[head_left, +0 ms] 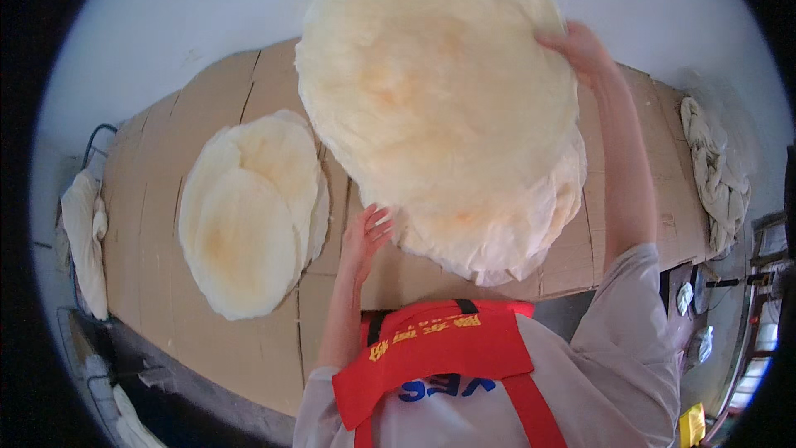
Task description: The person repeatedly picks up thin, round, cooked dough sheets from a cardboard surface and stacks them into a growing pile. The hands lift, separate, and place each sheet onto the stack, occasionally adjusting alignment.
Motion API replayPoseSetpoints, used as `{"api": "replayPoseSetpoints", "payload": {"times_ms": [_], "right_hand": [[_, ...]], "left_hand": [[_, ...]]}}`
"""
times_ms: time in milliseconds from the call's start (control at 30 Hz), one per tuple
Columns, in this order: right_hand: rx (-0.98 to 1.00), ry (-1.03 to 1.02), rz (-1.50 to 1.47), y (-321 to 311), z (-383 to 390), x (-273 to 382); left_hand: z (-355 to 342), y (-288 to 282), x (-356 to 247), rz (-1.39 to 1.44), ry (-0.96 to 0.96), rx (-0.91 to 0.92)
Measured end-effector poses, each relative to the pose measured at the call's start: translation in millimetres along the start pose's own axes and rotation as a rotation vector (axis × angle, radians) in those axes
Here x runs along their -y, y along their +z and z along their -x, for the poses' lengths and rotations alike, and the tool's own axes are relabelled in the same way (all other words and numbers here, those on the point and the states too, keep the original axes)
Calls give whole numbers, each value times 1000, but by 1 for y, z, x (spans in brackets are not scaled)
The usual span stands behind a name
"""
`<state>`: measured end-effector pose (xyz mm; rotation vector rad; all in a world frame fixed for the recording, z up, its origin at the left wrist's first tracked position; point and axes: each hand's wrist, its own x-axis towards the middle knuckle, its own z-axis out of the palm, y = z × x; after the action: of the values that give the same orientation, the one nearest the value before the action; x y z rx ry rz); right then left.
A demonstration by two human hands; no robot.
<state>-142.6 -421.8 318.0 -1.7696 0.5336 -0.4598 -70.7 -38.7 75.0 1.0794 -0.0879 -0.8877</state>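
Note:
A large pale round flatbread sheet (431, 91) with golden patches is raised in my right hand (574, 51), which pinches it at its upper right edge. It hangs over a crumpled stack of similar thin sheets (506, 232). My left hand (369, 232) is open, fingers apart, at the lower left edge of the sheets; whether it touches them is hard to tell. To the left, a second, smaller pile of overlapping flatbread sheets (240, 241) lies on the cardboard-covered table (133, 241).
A white wall (191, 0) stands behind the table. Pale cloths lie bunched at the table's left end (83, 232) and right end (705, 166), beside metal rails. A yellow item (692, 423) sits low at the right. I wear a red apron over a light shirt.

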Motion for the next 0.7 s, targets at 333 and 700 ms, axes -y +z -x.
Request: {"api": "replayPoseSetpoints", "payload": {"times_ms": [333, 700], "right_hand": [[145, 101, 574, 124, 129, -221], [152, 49, 232, 215, 181, -190]], "left_hand": [[-7, -13, 57, 280, -116, 127], [-16, 10, 34, 113, -59, 95]]}}
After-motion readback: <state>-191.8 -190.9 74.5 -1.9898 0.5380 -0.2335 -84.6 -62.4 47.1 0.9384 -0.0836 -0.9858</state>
